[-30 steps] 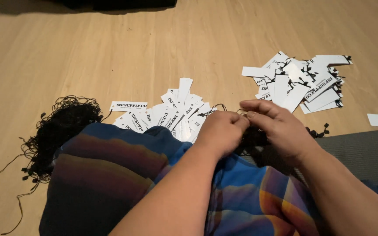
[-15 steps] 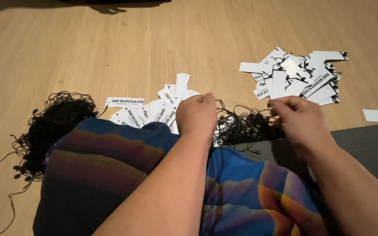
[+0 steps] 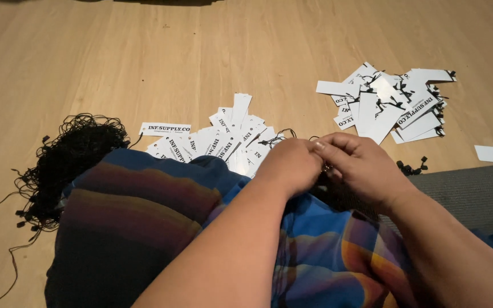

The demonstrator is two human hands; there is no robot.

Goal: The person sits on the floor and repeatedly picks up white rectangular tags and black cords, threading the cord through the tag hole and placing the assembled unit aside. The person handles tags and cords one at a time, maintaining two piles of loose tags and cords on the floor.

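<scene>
Black string may tangle or slip, since the left hand [image 3: 292, 165] and right hand [image 3: 363, 168] pinch narrowly together on something I cannot tell.

White tags [image 3: 218, 140] with black print, black cords [image 3: 67, 159], blue-orange striped cloth [image 3: 161, 222], seemingly grey mat [image 3: 469, 191].

Probably a home or small packing room, though little shows; a light wooden floor [image 3: 144, 51] carries piles of white paper tags [image 3: 389, 102], a heap of black strings [image 3: 69, 154], and a grey rug [image 3: 469, 191]
</scene>
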